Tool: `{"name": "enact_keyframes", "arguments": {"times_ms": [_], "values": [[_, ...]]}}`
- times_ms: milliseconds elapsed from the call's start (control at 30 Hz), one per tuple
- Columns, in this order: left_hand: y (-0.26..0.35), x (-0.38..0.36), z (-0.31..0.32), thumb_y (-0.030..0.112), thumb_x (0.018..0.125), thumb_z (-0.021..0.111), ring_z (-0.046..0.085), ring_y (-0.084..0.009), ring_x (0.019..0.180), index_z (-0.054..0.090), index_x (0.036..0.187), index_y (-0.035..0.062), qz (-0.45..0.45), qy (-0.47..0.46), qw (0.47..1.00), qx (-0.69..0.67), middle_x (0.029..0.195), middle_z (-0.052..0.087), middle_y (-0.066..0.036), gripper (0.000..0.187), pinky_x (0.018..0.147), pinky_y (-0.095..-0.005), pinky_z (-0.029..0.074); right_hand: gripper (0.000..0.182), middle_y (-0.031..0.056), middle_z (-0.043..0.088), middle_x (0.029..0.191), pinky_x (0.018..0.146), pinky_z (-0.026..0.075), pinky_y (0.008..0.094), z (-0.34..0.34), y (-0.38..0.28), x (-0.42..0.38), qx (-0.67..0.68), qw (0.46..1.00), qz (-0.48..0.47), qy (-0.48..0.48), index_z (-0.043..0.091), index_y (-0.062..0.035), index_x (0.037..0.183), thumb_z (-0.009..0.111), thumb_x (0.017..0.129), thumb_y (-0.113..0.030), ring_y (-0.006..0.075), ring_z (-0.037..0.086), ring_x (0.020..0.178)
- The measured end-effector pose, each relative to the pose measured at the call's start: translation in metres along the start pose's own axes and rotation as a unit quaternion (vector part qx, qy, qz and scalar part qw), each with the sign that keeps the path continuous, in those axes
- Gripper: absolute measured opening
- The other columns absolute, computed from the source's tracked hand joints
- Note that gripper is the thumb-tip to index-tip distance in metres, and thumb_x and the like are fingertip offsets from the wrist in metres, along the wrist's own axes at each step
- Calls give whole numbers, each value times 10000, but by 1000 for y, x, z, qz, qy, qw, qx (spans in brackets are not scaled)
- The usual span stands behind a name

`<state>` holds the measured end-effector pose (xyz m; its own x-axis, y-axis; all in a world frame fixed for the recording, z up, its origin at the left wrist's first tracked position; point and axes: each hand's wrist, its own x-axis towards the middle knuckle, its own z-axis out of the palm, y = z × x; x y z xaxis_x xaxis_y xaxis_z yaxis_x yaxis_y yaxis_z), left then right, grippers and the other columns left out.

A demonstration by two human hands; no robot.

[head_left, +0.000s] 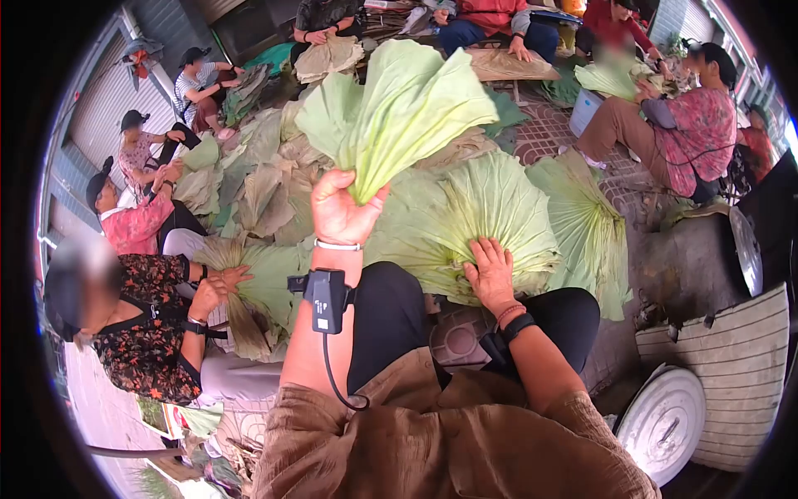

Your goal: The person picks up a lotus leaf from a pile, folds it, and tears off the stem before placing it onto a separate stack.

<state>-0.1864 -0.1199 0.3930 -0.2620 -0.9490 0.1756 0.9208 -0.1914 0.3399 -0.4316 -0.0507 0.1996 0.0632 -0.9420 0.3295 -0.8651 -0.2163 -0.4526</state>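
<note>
My left hand is raised in front of me, closed around the gathered base of a pale green lotus leaf. The leaf fans out upward from my fingers, its folds and veins showing. Lower and to the right, my right hand lies flat with fingers stretched on a stack of lotus leaves across my lap. This stack is spread out like a fan, its veins running toward the spot beside my right hand. More pale leaves overlap at its right edge.
A large heap of dried leaves covers the ground ahead. Close on my left sits a person in a flowered top, hands on leaves. Several other people sit around the heap. A round metal lid leans at my lower right.
</note>
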Motion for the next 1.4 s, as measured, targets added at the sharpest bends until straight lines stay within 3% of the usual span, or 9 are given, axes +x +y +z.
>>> {"name": "enact_keyframes", "arguments": {"times_ms": [433,733,867,967,1033,1067,1167,1267,1400], "values": [[-133,-16,-128,-7,766,574,587,-246,870,563,871,34,-216,319,911,147,909,612,-102,113,839,-403,476,523,108,423,1343,1050,203,513,0,4,-1,10,1000,-3,5,461,-101,1273,577,813,-322,308,324,1282],[-73,15,-82,-21,787,565,626,-248,845,576,848,25,-96,162,967,174,856,626,-111,77,803,-398,520,479,111,434,1335,1054,187,516,-4,3,1,41,999,4,10,502,-94,1233,561,824,-336,302,323,1284],[-65,-1,-16,-73,766,556,625,-215,896,554,1033,38,-88,51,968,231,982,620,-88,289,777,-373,535,420,130,528,1222,1017,251,456,-23,4,9,164,982,51,75,546,-61,1172,517,867,-347,300,435,1178],[-76,-17,-13,-77,763,547,593,-214,1010,533,1157,35,-114,-2,958,262,1106,606,-91,410,892,-364,475,447,128,593,1111,878,391,363,-39,14,17,394,907,111,102,530,-46,1186,473,907,-391,257,546,1007],[-93,-28,-12,-67,773,548,594,-203,1009,532,1160,45,-161,-4,935,315,1110,603,-89,404,888,-368,478,464,107,595,1107,813,429,334,-73,11,20,830,532,139,-92,493,-50,1222,469,918,-399,225,566,948],[-101,-32,-15,-67,773,548,594,-203,1009,532,1160,45,-161,-5,935,316,1110,603,-89,404,888,-368,478,421,91,587,1134,866,436,362,-75,13,20,890,431,98,-109,461,-41,1241,522,908,-291,227,572,983],[-121,-40,-30,19,832,549,592,-192,1013,508,1187,47,-262,6,890,373,1123,596,-89,358,885,-374,480,405,97,567,1187,976,394,402,-77,10,17,855,489,171,-21,451,-16,1256,540,885,-152,255,547,1080],[-131,-46,-45,274,938,466,572,-229,1030,455,1201,4,-286,73,932,209,1158,554,-116,377,885,-391,477,433,111,534,1241,1017,362,418,-76,19,15,880,439,181,3,436,-9,1266,547,853,-78,266,505,1149],[-141,-51,-91,264,952,428,500,-269,1032,411,1123,-67,-229,246,941,23,1111,481,-155,373,934,-409,444,426,116,520,1251,1007,365,441,-83,25,18,907,384,174,4,425,-2,1268,536,868,-94,271,496,1153]]}}
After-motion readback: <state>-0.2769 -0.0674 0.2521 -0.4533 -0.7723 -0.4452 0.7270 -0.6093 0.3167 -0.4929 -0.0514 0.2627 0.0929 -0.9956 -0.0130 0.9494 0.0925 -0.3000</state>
